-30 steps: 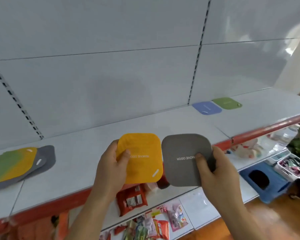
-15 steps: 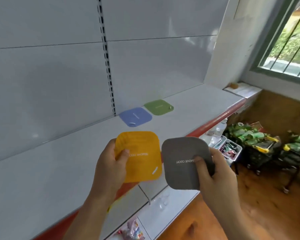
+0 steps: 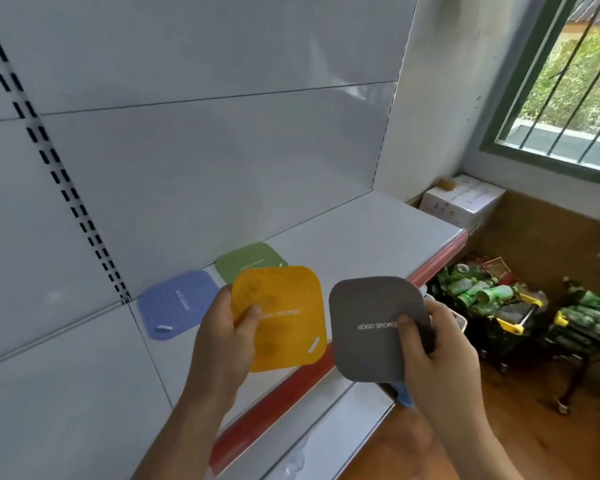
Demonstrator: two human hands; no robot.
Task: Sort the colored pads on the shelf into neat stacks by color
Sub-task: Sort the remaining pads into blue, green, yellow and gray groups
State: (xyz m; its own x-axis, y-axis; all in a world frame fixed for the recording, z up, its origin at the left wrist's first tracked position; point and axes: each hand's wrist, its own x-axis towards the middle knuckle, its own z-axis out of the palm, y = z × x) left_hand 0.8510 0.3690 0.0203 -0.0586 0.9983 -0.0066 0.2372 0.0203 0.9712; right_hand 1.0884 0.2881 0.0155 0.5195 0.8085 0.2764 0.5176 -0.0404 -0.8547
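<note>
Held above the shelf (image 3: 378, 230) edge, a yellow pad (image 3: 284, 317) is pinched in the left hand (image 3: 222, 341) grip and a grey pad (image 3: 371, 327) in the right hand (image 3: 440, 355) grip. A blue pad (image 3: 177, 303) and green pad (image 3: 250, 259) lie on the shelf behind. Either floppy pad could be dropped past the edge, or laid askew on another colour.
</note>
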